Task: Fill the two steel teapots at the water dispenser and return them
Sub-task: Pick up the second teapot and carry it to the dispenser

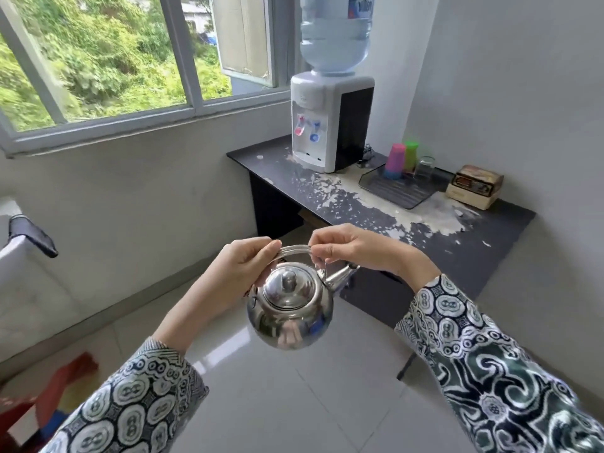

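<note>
A shiny steel teapot [289,304] with its lid on hangs in the air over the floor, spout pointing right. My left hand [240,269] grips the left end of its wire handle, and my right hand [346,246] pinches the right end. The white water dispenser [322,122] with a large blue bottle on top stands on the dark table [376,210] by the window, well beyond the teapot. Its red and blue taps face me. Only one teapot is in view.
On the table right of the dispenser lies a black tray [397,188] with pink and green cups [400,160] and a glass, then a box [475,188]. The tabletop's surface is peeling. White tiled floor lies below; a red item sits at the bottom left.
</note>
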The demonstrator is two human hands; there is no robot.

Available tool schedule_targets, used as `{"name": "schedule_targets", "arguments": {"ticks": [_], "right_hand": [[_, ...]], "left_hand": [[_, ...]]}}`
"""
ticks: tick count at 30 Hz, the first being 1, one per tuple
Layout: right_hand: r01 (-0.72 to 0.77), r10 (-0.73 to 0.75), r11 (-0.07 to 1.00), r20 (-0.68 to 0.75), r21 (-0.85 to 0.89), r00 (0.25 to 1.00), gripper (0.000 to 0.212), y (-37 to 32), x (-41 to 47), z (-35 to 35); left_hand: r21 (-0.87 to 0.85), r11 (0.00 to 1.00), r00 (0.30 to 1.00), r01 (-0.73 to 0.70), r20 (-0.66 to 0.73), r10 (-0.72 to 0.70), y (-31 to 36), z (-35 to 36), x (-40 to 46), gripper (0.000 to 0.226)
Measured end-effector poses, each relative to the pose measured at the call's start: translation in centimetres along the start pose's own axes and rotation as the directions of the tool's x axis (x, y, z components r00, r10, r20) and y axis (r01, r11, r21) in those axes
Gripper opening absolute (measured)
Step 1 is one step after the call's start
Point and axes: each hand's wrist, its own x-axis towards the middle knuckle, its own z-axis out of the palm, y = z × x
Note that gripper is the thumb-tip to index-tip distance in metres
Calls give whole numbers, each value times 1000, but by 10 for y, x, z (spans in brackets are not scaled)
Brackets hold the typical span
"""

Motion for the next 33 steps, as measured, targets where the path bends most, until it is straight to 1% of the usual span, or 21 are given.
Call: {"name": "schedule_targets", "arguments": {"ticks": [4, 6, 10, 14, 18, 21, 24, 27, 29, 33], "right_hand": [[25, -25, 1000, -54, -8, 998, 12, 32, 80, -31], [30, -30, 1000, -88, 0, 996, 6, 47, 123, -47], [28, -28, 1000, -158, 2, 987, 7, 76, 205, -82], [-40, 56, 997, -262, 66, 963, 8, 109, 281, -116], [-79, 140, 983, -397, 165, 907, 11, 143, 347, -142], [-81, 196, 968, -518, 236, 833, 16, 173, 398, -164], [-57, 221, 958, -599, 280, 770, 18, 198, 437, -179], [-70, 254, 952, -643, 298, 722, 18, 234, 481, -204], [-75, 280, 943, -651, 324, 706, 20, 264, 512, -225], [-71, 335, 920, -677, 386, 655, 25, 306, 557, -252]], "left_hand": [[18, 1000, 1000, 10, -19, -10, -53, -21, 74, 42], [25, 1000, 1000, 3, -3, -3, -82, -36, 114, 38], [71, 997, 999, -21, 46, 18, -130, -68, 197, 32], [87, 996, 991, -7, 130, -5, -175, -91, 278, 29], [41, 998, 980, 44, 194, -51, -213, -103, 355, 18], [31, 997, 972, 70, 222, -75, -247, -104, 414, 17], [9, 994, 968, 110, 228, -109, -274, -98, 459, 17], [-4, 986, 955, 169, 248, -163, -302, -89, 514, 17], [-1, 982, 946, 190, 268, -183, -322, -79, 552, 16], [14, 971, 938, 239, 256, -234, -355, -59, 606, 14]]}}
